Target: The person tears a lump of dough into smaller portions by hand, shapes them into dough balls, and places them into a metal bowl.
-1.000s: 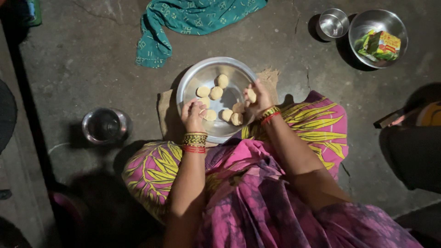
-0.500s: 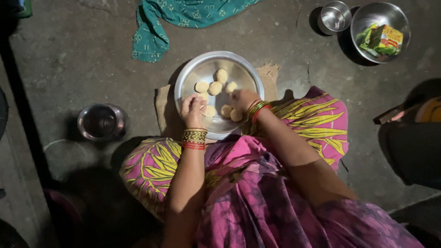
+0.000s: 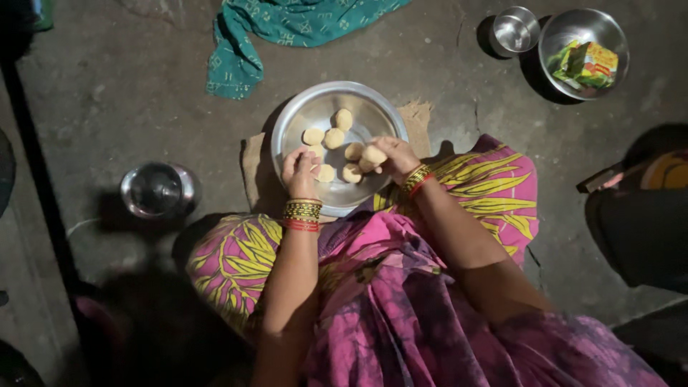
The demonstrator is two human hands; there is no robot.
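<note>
Head | right grip point(image 3: 390, 154) pinches dough ball point(image 3: 373, 155) | over plate point(image 3: 315, 107)

One package in view: a small carton point(image 3: 589, 63), boxy, yellow and green with a red patch. Lies tilted inside a steel bowl point(image 3: 566, 32) at the upper right, on the floor. Beside the bowl's left, a small steel cup point(image 3: 516, 30). No signs or screens visible.
</note>
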